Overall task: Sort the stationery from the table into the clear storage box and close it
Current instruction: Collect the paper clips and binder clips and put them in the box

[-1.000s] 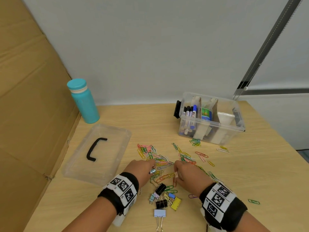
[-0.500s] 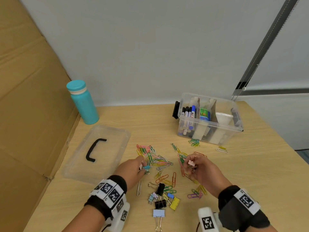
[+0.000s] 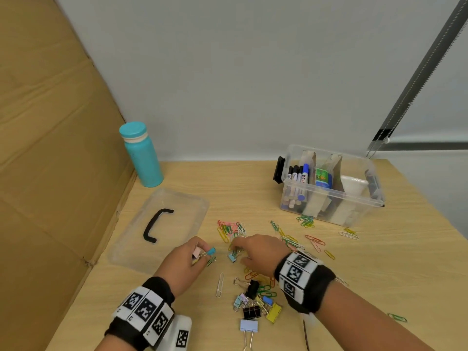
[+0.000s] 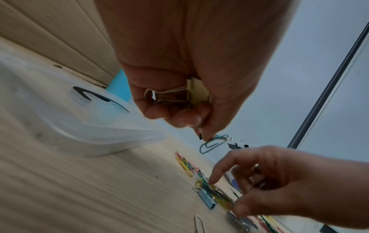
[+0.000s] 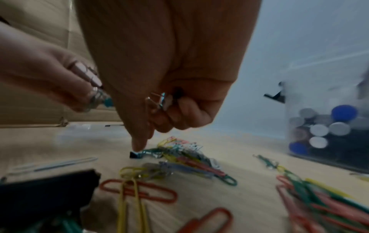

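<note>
Binder clips (image 3: 253, 306): the loose pile lies nearest you on the worktop (image 3: 379, 262), black, yellow and pale blue ones touching.
Your left hand (image 3: 186, 260): fingers curled, grasping small binder clips; the wrist view shows a yellow binder clip (image 4: 196, 93) in the palm and a teal paper clip (image 4: 212, 144) dangling from the fingertips.
Your right hand (image 3: 258, 252): curled round some small clips in the palm, while its forefinger (image 5: 139, 141) presses down on a light blue binder clip (image 3: 231, 257) at the edge of the paper clips (image 3: 231, 229).
Lid (image 3: 162, 229): flat on the worktop to your left, black handle up.
Clear storage box (image 3: 331, 188): open, far right, holding markers (image 3: 298, 176) upright in its left compartment.
Teal bottle (image 3: 141, 154): upright, far left, beside the cardboard (image 3: 50, 148).
</note>
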Demonstrator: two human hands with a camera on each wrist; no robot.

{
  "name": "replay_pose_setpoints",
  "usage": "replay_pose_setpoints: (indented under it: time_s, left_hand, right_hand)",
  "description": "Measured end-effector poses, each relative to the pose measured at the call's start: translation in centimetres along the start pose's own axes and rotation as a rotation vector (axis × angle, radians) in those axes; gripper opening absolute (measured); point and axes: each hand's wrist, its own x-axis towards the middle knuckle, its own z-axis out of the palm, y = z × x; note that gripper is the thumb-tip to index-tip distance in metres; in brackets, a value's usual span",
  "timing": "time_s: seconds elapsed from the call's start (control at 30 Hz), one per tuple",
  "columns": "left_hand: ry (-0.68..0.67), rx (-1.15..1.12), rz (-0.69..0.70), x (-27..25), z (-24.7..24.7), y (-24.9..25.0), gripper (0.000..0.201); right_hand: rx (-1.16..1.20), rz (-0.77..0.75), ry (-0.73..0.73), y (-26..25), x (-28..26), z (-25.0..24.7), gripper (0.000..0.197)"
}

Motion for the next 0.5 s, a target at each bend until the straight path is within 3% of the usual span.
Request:
replay_pose_setpoints:
  time_s: [0.2, 0.5]
  left_hand:
    - [0.025, 0.000, -0.009, -0.5, -0.4, 0.0, 0.008]
    - [0.017, 0.023, -0.013, 0.6, 0.4, 0.8, 0.009]
  right_hand:
    - [-0.152, -0.035, -0.074, -0.1, 2.7, 1.0, 0.019]
    - [-0.169, -0.105, -0.012, 0.1, 2.4, 1.7, 0.021]
